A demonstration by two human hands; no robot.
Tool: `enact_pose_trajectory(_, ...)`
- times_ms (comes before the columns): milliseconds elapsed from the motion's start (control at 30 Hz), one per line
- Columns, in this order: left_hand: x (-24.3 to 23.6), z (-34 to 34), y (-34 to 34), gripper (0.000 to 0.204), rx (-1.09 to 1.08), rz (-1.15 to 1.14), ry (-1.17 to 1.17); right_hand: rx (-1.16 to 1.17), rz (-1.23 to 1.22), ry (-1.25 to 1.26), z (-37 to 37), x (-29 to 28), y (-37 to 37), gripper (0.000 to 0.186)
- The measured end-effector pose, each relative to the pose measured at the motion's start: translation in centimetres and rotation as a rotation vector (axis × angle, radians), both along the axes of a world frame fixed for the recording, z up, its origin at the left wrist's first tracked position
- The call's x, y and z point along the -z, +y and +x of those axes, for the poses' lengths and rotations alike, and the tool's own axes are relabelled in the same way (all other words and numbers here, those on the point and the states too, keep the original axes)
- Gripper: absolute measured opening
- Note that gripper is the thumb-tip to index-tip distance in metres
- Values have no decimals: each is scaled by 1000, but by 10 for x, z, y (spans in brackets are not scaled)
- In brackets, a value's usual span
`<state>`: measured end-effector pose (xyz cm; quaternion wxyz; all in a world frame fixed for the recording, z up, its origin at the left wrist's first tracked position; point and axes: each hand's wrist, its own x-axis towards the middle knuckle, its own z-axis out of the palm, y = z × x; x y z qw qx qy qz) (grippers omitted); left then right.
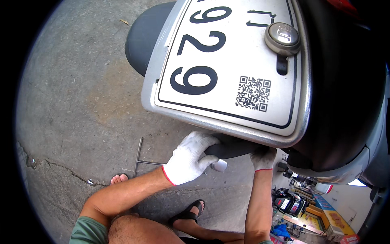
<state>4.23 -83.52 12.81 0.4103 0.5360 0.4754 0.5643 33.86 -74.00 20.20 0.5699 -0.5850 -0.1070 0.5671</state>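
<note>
My left hand point(191, 156), in a white knit glove, has its fingers curled on a dark grey plastic part point(231, 148) beneath a white licence plate point(227, 65) in a silver frame. A small silvery piece point(219, 166) shows beside that thumb. My right hand point(263, 158), also gloved, reaches up at the right end of the dark part, its fingers hidden in shadow. The plate hangs on the rear of a black two-wheeler point(341, 101), with a round chrome fastener point(282, 37) on it.
A T-shaped metal wrench point(138, 159) lies on the cracked concrete ground point(73, 101), left of my hands. My sandalled foot point(191, 213) is below. Another two-wheeler point(288, 201), blue items and shop goods stand in the background at lower right.
</note>
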Motion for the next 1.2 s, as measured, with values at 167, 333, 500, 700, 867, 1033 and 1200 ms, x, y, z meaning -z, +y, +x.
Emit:
enact_pose_trajectory(167, 10, -8, -5, 74, 241, -207, -73, -40, -5, -9, -6, 0, -1, 40)
enact_pose_trajectory(333, 1, -16, -1, 59, 191, -195, -80, -49, -21, -55, 1, 3, -5, 43)
enact_pose_trajectory(500, -20, -15, 17, 59, 114, 3, 240, -88, -49, -35, -20, -3, 0, 40)
enact_pose_trajectory(700, -51, -1, 44, 60, 460, -1, 694, -89, -86, -60, -19, -2, 2, 42)
enact_pose_trajectory(867, -75, -3, 58, 62, 515, 33, 745, -180, -60, -51, 1, 3, -19, 40)
enact_pose_trajectory(1033, -78, -1, 63, 66, 537, -64, 746, -473, -72, -543, 37, 48, -87, 34)
enact_pose_trajectory(1200, -86, 6, 68, 75, 549, -4, 795, -1276, -510, -1529, 77, 121, -195, 49)
